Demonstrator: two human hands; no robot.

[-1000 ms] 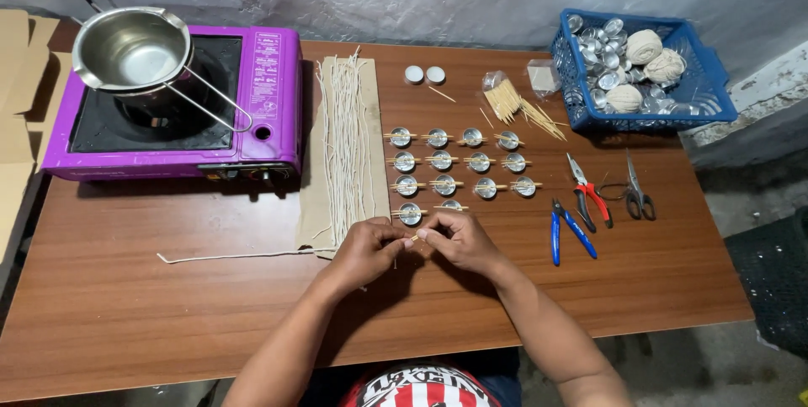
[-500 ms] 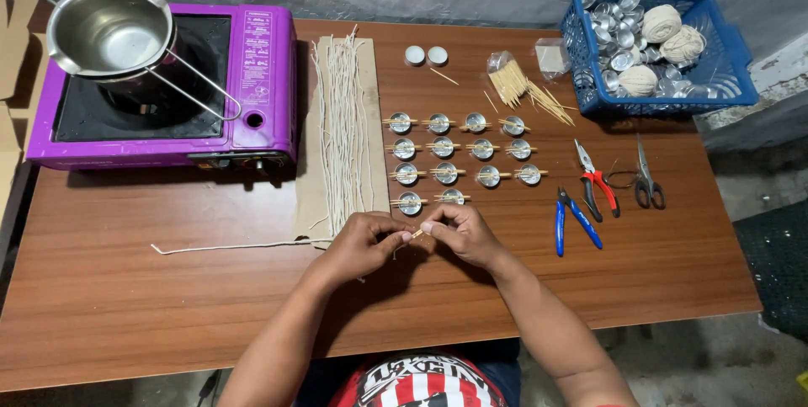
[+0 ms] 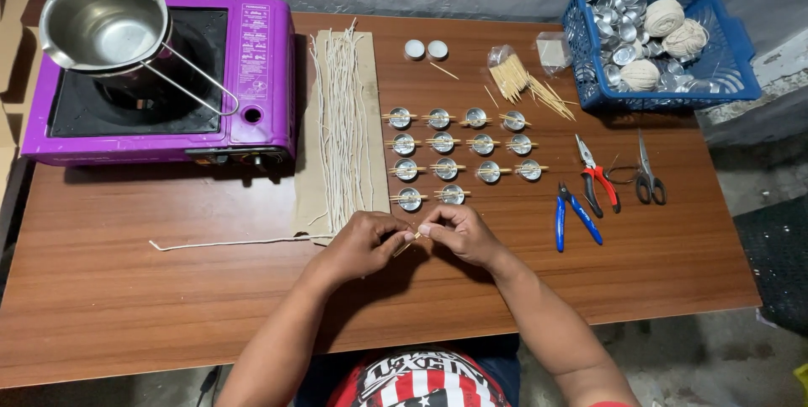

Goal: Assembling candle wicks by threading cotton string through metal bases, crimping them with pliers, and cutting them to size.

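Wooden worktop before you: both your hands, left hand and right hand, pinch a small stick near its front edge. Just beyond, fourteen metal cups already carry sticks; many wick strands lie unused on cardboard.
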